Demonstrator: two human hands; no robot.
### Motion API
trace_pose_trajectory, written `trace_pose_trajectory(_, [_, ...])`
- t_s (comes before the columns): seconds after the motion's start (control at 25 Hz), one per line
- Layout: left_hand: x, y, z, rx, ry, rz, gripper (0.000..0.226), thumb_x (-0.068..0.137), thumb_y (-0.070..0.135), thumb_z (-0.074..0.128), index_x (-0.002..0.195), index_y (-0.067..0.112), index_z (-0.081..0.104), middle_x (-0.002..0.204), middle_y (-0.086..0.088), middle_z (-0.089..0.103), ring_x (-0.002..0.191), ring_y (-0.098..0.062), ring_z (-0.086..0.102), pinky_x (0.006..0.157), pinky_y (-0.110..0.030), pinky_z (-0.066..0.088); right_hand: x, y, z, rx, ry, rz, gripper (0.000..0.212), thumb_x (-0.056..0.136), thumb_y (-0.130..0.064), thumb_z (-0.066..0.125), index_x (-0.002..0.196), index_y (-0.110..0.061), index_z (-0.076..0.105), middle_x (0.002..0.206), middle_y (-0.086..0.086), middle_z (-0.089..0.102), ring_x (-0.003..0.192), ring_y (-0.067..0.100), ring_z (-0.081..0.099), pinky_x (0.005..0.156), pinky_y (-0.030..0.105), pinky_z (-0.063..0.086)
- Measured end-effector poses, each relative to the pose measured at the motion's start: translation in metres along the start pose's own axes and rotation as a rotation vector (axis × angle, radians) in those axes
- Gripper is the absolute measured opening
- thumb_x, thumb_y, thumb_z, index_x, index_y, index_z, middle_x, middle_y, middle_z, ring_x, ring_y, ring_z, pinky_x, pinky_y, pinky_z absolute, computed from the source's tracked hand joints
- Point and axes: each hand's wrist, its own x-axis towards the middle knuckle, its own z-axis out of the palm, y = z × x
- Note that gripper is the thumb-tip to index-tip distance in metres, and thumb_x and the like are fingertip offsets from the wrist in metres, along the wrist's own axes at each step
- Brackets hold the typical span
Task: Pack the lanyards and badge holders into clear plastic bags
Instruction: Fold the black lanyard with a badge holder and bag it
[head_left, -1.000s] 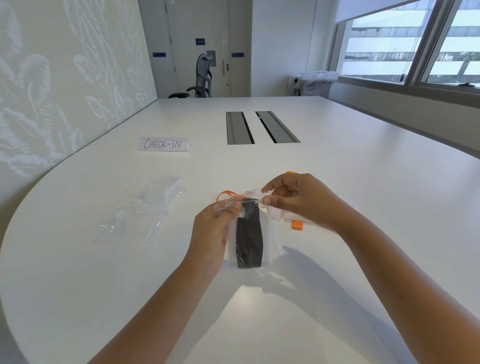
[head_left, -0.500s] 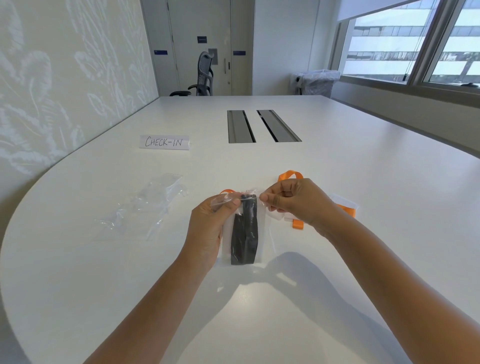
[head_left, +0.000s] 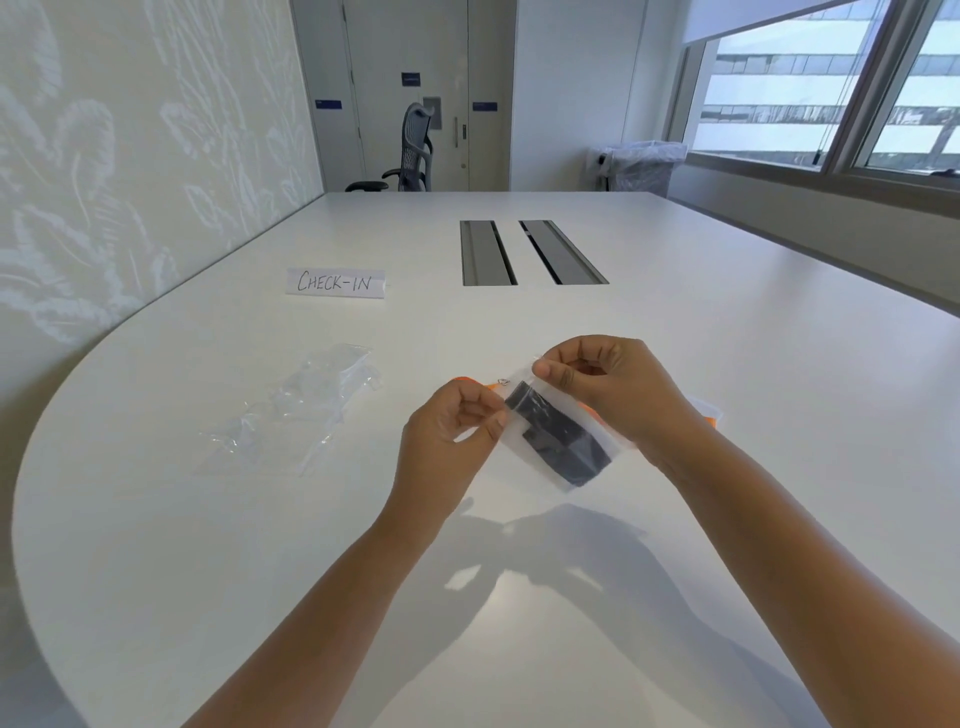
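A small clear plastic bag (head_left: 540, 470) with a folded black lanyard (head_left: 558, 436) inside hangs tilted above the white table (head_left: 727, 364). My left hand (head_left: 447, 431) pinches the bag's top left corner. My right hand (head_left: 608, 384) pinches the top right corner, higher up. An orange lanyard (head_left: 470, 383) with a metal clip lies on the table behind my hands, mostly hidden. More orange shows past my right wrist (head_left: 709, 415).
A loose heap of clear plastic bags (head_left: 301, 410) lies to the left. A paper sign reading CHECK-IN (head_left: 335, 283) stands further back. Two grey cable hatches (head_left: 530, 253) are set in the table's middle. A chair and a bin stand at the far end.
The bag has tilted from upright to slanting, its bottom swinging right. My right hand rose and my left hand dropped a little along the bag's top edge.
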Motion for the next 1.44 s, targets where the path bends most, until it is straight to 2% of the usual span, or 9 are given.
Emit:
trace_pose_trajectory(0.16, [-0.003, -0.001, 0.003, 0.018, -0.01, 0.027, 0.012, 0.08, 0.018, 0.066, 0.084, 0.026, 0.059, 0.091, 0.013, 0.066, 0.086, -0.001, 0.065, 0.079, -0.011, 0.049, -0.002, 0.001, 0.006, -0.143, -0.104, -0.091, 0.01, 0.076, -0.037, 0.07, 0.068, -0.037, 0.065, 0.061, -0.029, 0.063, 0.063, -0.01, 0.058, 0.056, 0.003, 0.042])
trace_pose_trajectory(0.36, [-0.004, -0.004, 0.007, 0.01, 0.028, -0.051, 0.012, 0.078, 0.016, 0.068, 0.085, 0.024, 0.064, 0.091, 0.013, 0.067, 0.087, -0.001, 0.064, 0.075, -0.004, 0.045, -0.002, 0.011, 0.017, -0.012, 0.013, -0.121, 0.012, 0.076, -0.027, 0.072, 0.068, -0.033, 0.066, 0.058, -0.027, 0.064, 0.058, -0.008, 0.059, 0.054, 0.003, 0.042])
trace_pose_trajectory(0.48, [-0.001, -0.008, 0.009, 0.022, 0.014, -0.147, 0.004, 0.08, 0.018, 0.067, 0.083, 0.018, 0.065, 0.087, 0.014, 0.066, 0.079, 0.004, 0.063, 0.07, -0.001, 0.044, -0.002, 0.011, 0.018, 0.003, 0.025, -0.141, 0.016, 0.078, -0.025, 0.071, 0.067, -0.035, 0.064, 0.059, -0.029, 0.063, 0.058, -0.009, 0.059, 0.053, 0.002, 0.04])
trace_pose_trajectory(0.64, [0.001, -0.011, 0.007, 0.033, -0.008, -0.163, 0.005, 0.081, 0.016, 0.066, 0.08, 0.012, 0.066, 0.074, 0.012, 0.065, 0.065, 0.01, 0.059, 0.062, 0.0, 0.042, -0.003, 0.013, 0.021, 0.019, 0.016, -0.129, 0.015, 0.078, -0.025, 0.071, 0.069, -0.035, 0.065, 0.059, -0.029, 0.064, 0.059, -0.009, 0.059, 0.054, 0.002, 0.041])
trace_pose_trajectory(0.76, [0.001, -0.009, 0.004, 0.031, 0.026, -0.131, 0.009, 0.08, 0.013, 0.067, 0.073, 0.017, 0.067, 0.07, 0.013, 0.066, 0.062, 0.007, 0.059, 0.063, -0.003, 0.044, -0.001, 0.013, 0.02, 0.04, 0.012, -0.057, 0.01, 0.076, -0.028, 0.072, 0.069, -0.032, 0.066, 0.056, -0.023, 0.064, 0.055, -0.005, 0.058, 0.056, 0.007, 0.046])
trace_pose_trajectory(0.92, [0.002, -0.008, 0.002, 0.025, 0.062, -0.11, 0.02, 0.081, 0.011, 0.066, 0.066, 0.025, 0.064, 0.067, 0.014, 0.065, 0.06, 0.006, 0.059, 0.062, -0.003, 0.043, 0.002, 0.013, 0.017, 0.043, -0.039, 0.086, 0.011, 0.074, -0.035, 0.072, 0.07, -0.025, 0.069, 0.058, -0.011, 0.066, 0.062, 0.006, 0.06, 0.074, 0.027, 0.055])
trace_pose_trajectory(1.16, [0.004, -0.009, -0.001, -0.011, 0.015, -0.151, 0.022, 0.081, 0.01, 0.066, 0.064, 0.023, 0.063, 0.06, 0.015, 0.065, 0.058, 0.002, 0.058, 0.061, -0.007, 0.044, 0.0, 0.013, 0.02, 0.073, 0.006, 0.121, 0.01, 0.078, -0.026, 0.073, 0.07, -0.021, 0.07, 0.062, -0.007, 0.068, 0.063, 0.009, 0.061, 0.078, 0.032, 0.056])
trace_pose_trajectory(1.32, [0.003, -0.008, 0.0, -0.071, -0.013, -0.198, 0.017, 0.081, 0.01, 0.066, 0.067, 0.019, 0.061, 0.069, 0.004, 0.067, 0.064, -0.006, 0.06, 0.064, -0.014, 0.048, -0.002, 0.012, 0.022, 0.083, 0.012, 0.127, 0.013, 0.08, -0.021, 0.071, 0.067, -0.021, 0.068, 0.061, -0.006, 0.066, 0.061, 0.009, 0.058, 0.076, 0.031, 0.055])
trace_pose_trajectory(1.44, [0.004, -0.007, 0.0, -0.079, -0.007, -0.196, 0.017, 0.081, 0.009, 0.066, 0.068, 0.018, 0.06, 0.069, 0.003, 0.066, 0.061, -0.002, 0.059, 0.061, -0.011, 0.047, -0.002, 0.012, 0.022, 0.09, 0.005, 0.125, 0.015, 0.081, -0.019, 0.07, 0.066, -0.021, 0.067, 0.062, -0.004, 0.066, 0.061, 0.009, 0.058, 0.074, 0.029, 0.053])
